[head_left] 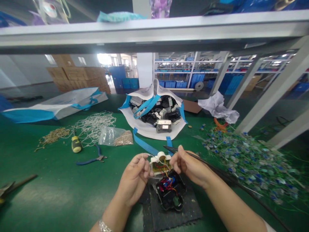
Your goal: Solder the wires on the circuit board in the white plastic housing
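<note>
My left hand [136,177] is closed, its fingertips pinching a thin white cord [151,156] at the left edge of a small white housing [154,169]. That housing lies opened, with red and yellow wires inside and a round white piece on top. Wires join it to a black plastic half-shell [166,190] in front, which holds a blue and red part and a round green part. In my closed right hand [188,164] is a slim black pointed tool [170,149], its tip to the left above the housing. My palm hides part of the tool.
Under the shell lies a dark mat [175,216]. Ahead stands a white bag [145,127] full of black and white units. At left are a screwdriver [76,144], pliers [90,160] and a bag of small screws [123,138]; at right, a heap of green-wired pieces [248,164].
</note>
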{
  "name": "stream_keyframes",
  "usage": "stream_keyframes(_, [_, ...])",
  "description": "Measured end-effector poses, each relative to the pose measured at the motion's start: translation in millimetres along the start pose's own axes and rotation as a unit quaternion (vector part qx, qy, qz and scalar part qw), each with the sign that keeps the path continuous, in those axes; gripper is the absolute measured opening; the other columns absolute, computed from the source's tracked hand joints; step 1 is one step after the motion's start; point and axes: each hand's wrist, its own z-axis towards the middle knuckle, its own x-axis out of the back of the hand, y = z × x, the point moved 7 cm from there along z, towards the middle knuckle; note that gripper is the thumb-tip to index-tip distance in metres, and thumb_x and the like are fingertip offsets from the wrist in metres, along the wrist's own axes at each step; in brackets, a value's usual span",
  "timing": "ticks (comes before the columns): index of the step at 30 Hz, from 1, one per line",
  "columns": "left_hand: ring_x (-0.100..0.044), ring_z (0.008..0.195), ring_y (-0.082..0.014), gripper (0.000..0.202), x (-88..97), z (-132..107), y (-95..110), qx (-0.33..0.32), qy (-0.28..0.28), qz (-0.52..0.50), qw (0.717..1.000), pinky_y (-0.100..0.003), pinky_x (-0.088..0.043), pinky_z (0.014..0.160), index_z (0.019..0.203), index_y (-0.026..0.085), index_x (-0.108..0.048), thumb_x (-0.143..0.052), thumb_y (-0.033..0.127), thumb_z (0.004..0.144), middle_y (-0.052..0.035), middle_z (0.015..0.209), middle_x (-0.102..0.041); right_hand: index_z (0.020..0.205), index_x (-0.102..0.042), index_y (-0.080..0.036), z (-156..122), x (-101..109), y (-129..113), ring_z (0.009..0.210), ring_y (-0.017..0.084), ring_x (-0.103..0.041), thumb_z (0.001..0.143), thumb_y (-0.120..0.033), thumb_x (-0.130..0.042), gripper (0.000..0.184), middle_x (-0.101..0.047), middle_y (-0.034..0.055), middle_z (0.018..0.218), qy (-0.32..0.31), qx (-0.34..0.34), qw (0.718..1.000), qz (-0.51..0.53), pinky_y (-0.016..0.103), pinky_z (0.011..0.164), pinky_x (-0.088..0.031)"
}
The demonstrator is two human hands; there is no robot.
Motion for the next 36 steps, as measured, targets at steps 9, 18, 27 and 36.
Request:
stream_keyframes(9, [-0.052,0.062,-0.0086,0.031,-4.0,-2.5,-5.6,-0.015,-0.074,0.148,0.986,-0.019,-0.039,0.059,0.100,0.016,-0.059,-0.064,0.025,0.071,-0.0015,0.073,-0.062,0.115,-0.042,-0.019,0.5,-2.0,-7.8,0.102,0.019,-0.049,0.072,-0.027,-0.058,0.046,-0.054,0.0085,0.110,0.009,0.103,0.976,0.193,0.035,0.089,-0.035])
stream_keyframes(18, [-0.056,0.077,-0.0141,0.020,-0.4,0.8,-9.7,-0.030,-0.045,0.181,0.982,-0.024,-0.041,0.071,0.090,0.016,-0.060,-0.062,0.024,0.071,-0.0028,0.084,-0.064,0.088,-0.057,-0.017,1.8,3.5,-8.4,0.071,0.016,-0.054,0.066,-0.015,-0.054,0.022,-0.056,-0.0008,0.070,0.083,0.098,0.992,0.019,0.032,0.074,-0.041])
stream_keyframes(27, [-0.047,0.066,-0.0113,0.005,16.7,11.0,5.6,-0.100,0.007,0.269,0.958,-0.022,-0.036,0.063,0.062,0.014,-0.058,-0.059,0.018,0.065,0.0005,0.067,-0.050,0.064,-0.048,-0.018,9.6,14.4,5.9,0.064,0.014,-0.050,0.067,-0.015,-0.047,0.004,-0.050,-0.0007,0.065,0.158,0.124,0.980,-0.002,0.027,0.062,-0.041])
stream_keyframes(36, [-0.049,0.069,-0.0136,0.028,7.3,10.5,5.1,-0.177,0.094,0.556,0.807,-0.025,-0.041,0.066,0.094,0.015,-0.062,-0.045,0.017,0.072,-0.0026,0.079,-0.048,0.079,-0.065,-0.018,9.5,3.6,4.8,0.079,0.017,-0.053,0.074,-0.007,-0.041,0.027,-0.056,0.0040,0.080,0.171,0.165,0.966,-0.098,0.029,0.074,-0.042])
